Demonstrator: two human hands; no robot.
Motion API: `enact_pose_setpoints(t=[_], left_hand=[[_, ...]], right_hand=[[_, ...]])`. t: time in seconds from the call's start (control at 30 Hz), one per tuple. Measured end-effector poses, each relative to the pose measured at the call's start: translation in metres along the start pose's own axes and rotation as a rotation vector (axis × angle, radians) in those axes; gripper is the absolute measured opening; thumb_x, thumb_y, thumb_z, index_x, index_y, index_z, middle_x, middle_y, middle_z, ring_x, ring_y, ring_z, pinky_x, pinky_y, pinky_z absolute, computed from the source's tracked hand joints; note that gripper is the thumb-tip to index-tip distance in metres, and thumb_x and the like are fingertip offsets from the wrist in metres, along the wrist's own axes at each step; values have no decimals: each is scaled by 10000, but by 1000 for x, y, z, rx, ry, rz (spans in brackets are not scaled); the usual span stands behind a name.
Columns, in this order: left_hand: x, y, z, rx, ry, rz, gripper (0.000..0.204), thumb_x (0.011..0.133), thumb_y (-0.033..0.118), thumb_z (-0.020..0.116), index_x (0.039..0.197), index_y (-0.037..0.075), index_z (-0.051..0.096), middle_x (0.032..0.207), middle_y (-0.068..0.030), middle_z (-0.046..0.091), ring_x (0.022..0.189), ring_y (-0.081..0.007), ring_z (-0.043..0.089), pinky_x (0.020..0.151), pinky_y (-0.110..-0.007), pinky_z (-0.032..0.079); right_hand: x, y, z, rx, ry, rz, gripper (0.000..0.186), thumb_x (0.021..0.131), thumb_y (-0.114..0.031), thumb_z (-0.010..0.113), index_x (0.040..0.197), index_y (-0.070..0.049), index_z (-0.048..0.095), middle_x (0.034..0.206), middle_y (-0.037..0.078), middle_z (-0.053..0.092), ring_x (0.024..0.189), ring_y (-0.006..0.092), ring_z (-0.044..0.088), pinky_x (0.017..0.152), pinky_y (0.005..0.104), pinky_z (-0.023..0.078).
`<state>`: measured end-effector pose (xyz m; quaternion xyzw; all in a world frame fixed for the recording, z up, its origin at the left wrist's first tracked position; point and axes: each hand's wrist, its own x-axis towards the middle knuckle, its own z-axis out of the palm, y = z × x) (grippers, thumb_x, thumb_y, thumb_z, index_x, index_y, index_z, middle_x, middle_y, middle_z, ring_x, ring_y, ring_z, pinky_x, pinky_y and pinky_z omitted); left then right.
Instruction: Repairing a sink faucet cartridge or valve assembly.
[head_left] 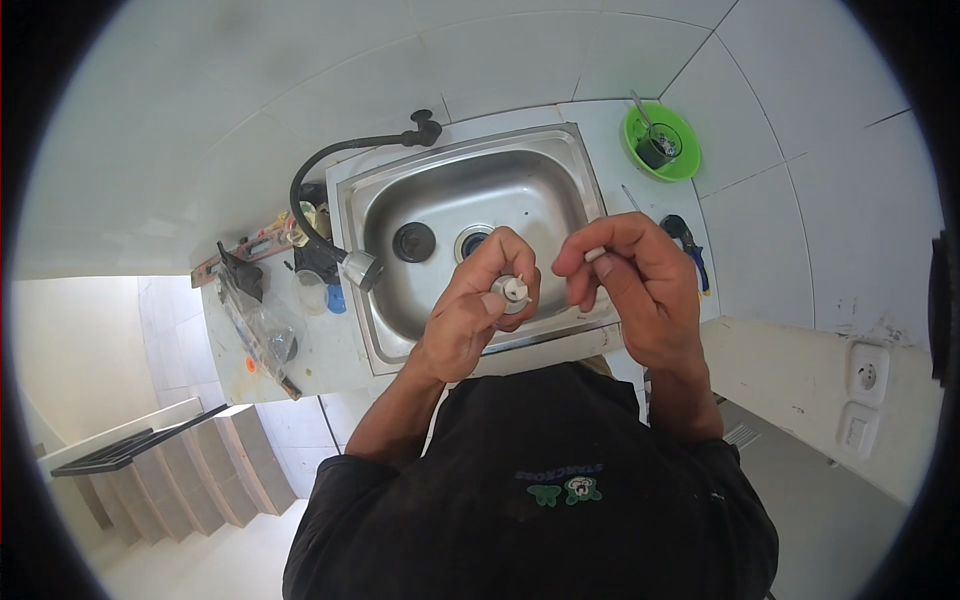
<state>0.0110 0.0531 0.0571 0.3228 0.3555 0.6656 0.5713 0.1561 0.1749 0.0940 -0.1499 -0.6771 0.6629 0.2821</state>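
Observation:
Over the front part of the steel sink (520,178), my left hand (462,318) is closed around a small round fitting (513,291), grey at the rim with a white centre that faces up. To its right, my right hand (650,295) pinches a short whitish cylindrical piece (596,254) between thumb and forefinger. The two hands are apart. Inside the basin lie a round black cup-like part (414,242) and, partly behind my left hand, the drain (471,238). A black flexible tap (300,195) arches down on the left, its metal head (361,269) hanging near the sink's rim.
Blue-and-black pliers (688,245) and a thin tool (630,197) lie right of the sink. Farther back, a green bowl (691,165) holds a glass (657,152) of something dark. The left counter carries a reddish level (268,241) and a plastic bag (268,325). Wall sockets (866,374) are at right.

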Motion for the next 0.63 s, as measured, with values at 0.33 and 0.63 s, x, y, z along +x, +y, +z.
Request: enact_pose_setpoints(t=[0.33, 0.63], left_hand=[[-1, -3, 0, 125, 52, 59, 294, 712, 173, 449, 976, 45, 421, 843, -39, 462, 722, -98, 388, 644, -250, 337], [-1, -5, -5, -10, -7, 66, 340, 845, 235, 604, 1064, 22, 455, 968, -46, 498, 820, -123, 484, 737, -276, 417]], right_hand=[[0, -1, 5, -479, -27, -397, 324, 709, 144, 573, 939, -35, 713, 792, 92, 620, 616, 134, 574, 537, 245, 447], [2, 5, 3, -583, -128, -493, 360, 674, 87, 646, 981, -87, 716, 807, 61, 604, 682, 199, 612, 590, 286, 499]])
